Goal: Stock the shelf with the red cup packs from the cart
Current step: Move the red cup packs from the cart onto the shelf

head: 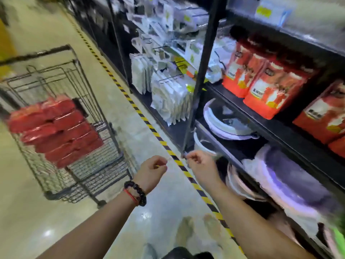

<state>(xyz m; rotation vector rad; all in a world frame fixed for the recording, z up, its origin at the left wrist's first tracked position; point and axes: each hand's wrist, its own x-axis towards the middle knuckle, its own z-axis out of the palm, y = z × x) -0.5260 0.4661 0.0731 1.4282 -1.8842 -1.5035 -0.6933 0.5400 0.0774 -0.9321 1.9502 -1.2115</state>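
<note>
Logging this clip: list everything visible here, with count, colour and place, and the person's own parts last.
red cup packs in cart: a stack, exact count unclear, red, left.
cart: one, dark wire, on the floor at left.
red cup packs on shelf: several, red-orange, upright, right.
shelf: black racking, right side.
white packets: many, hanging, centre.
basins: a few, pale, lower shelves.
floor tape: one yellow-black stripe along the racking.
bracelets: black beads and red cord, left wrist.
left hand: loosely curled, empty.
right hand: loosely curled, empty.
</note>
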